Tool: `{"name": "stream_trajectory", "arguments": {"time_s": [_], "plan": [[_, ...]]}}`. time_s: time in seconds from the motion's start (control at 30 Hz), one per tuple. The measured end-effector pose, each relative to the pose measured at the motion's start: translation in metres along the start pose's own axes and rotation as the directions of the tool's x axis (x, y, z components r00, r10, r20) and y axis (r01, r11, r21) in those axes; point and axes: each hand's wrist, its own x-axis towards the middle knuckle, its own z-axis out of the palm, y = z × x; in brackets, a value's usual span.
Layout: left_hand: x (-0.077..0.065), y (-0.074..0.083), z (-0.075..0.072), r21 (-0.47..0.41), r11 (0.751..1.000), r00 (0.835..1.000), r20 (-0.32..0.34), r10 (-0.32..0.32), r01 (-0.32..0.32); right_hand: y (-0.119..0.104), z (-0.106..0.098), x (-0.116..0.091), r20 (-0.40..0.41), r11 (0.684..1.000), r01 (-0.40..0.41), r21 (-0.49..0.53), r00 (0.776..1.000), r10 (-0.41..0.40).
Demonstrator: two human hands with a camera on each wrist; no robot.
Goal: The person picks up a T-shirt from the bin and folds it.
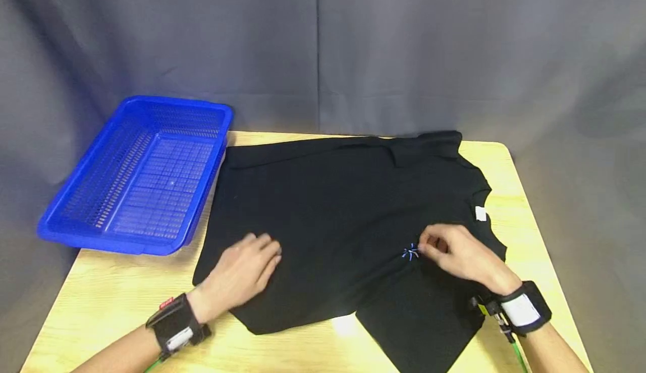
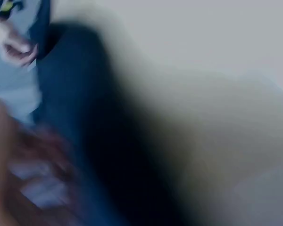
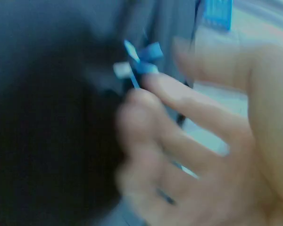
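A black T-shirt (image 1: pixel 313 210) lies spread over the table, its neckline toward the right with a white label (image 1: pixel 480 213) there. My left hand (image 1: pixel 239 272) is over the shirt's hem end, fingers loosely bent; the left wrist view is badly blurred. Close by a small blue-and-white print (image 1: pixel 411 252) on the shirt is my right hand (image 1: pixel 464 252), with fingers bent. In the right wrist view the thumb stands apart from the fingers (image 3: pixel 193 103), whose tips are right at the print, and nothing shows gripped between them.
At the left, a blue plastic basket (image 1: pixel 194 235) with mesh sides overhangs the table's left edge. The light wooden table (image 1: pixel 116 300) shows around the shirt. Behind it hangs a grey curtain (image 1: pixel 383 53). Each wrist wears a black strap with a camera and a green cable.
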Motion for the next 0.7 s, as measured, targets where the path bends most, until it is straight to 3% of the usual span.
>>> {"name": "stream_trajectory", "arguments": {"time_s": [0.07, 0.13, 0.17, 0.23, 0.3, 0.4, 0.47, 0.57, 0.63, 0.7], "plan": [[0.035, -0.010, -0.008, 0.120, 0.983, 0.987, 0.062, -0.150, 0.142, 0.010, -0.011, 0.014, -0.104, 0.993, -0.037, -0.114, 0.994, 0.025], [0.065, -0.020, -0.012, 0.204, 0.951, 0.952, 0.149, -0.267, 0.234, 0.024, -0.015, 0.026, -0.164, 0.964, -0.080, -0.254, 0.986, 0.039], [0.077, -0.023, -0.013, 0.227, 0.940, 0.936, 0.185, -0.298, 0.255, 0.031, -0.014, 0.030, -0.172, 0.946, -0.094, -0.310, 0.984, 0.041], [0.093, -0.032, -0.008, 0.262, 0.930, 0.923, 0.219, -0.317, 0.258, 0.044, -0.007, 0.036, -0.176, 0.910, -0.093, -0.403, 0.984, 0.022], [0.101, -0.039, -0.004, 0.282, 0.932, 0.933, 0.213, -0.291, 0.227, 0.051, 0.000, 0.038, -0.183, 0.880, -0.073, -0.468, 0.983, -0.015], [0.105, -0.048, -0.011, 0.233, 0.947, 0.944, 0.191, -0.268, 0.221, 0.053, 0.000, 0.036, -0.217, 0.899, -0.047, -0.436, 0.975, -0.055], [0.112, -0.055, -0.026, 0.166, 0.952, 0.930, 0.224, -0.292, 0.259, 0.053, -0.010, 0.034, -0.220, 0.933, -0.038, -0.357, 0.975, -0.045], [0.129, -0.069, -0.048, 0.124, 0.938, 0.891, 0.292, -0.348, 0.325, 0.059, -0.030, 0.038, -0.199, 0.978, -0.022, -0.208, 0.980, -0.021], [0.144, -0.081, -0.056, 0.140, 0.929, 0.881, 0.293, -0.371, 0.344, 0.066, -0.039, 0.048, -0.198, 0.978, -0.033, -0.208, 0.980, -0.009], [0.157, -0.092, -0.056, 0.188, 0.924, 0.893, 0.250, -0.373, 0.334, 0.070, -0.042, 0.062, -0.225, 0.963, -0.054, -0.264, 0.974, -0.007]]}}
